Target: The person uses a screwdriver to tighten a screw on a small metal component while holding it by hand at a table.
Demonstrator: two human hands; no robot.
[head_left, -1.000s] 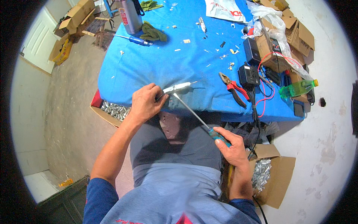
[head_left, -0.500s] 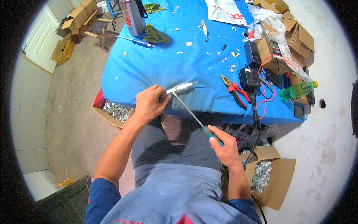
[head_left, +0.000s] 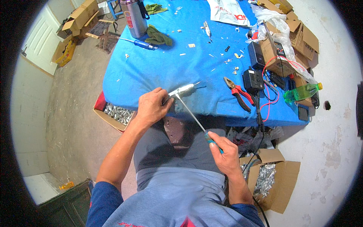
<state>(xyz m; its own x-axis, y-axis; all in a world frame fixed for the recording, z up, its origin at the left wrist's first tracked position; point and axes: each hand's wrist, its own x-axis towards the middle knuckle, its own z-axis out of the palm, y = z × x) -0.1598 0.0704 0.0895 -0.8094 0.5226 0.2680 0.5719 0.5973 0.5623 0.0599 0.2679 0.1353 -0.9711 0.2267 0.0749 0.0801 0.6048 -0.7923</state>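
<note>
a table (head_left: 159, 72) fills the upper centre of the frame. a flask (head_left: 133, 17) stands at its upper left, pliers (head_left: 237, 92) lie right of centre, a bottle (head_left: 302, 92) lies at its right edge. boxes of metal parts sit lower left (head_left: 113, 115) and lower right (head_left: 270, 181) of the table.

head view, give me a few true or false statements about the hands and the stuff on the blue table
1. The left hand grips a silver metal piece at the table edge. True.
2. The right hand holds red pliers. False: it holds a screwdriver; the pliers lie on the table.
3. The screwdriver tip meets the metal piece. True.
4. The green bottle stands upright. False: it lies on its side.
5. The steel flask lies flat. False: it stands upright.
</note>
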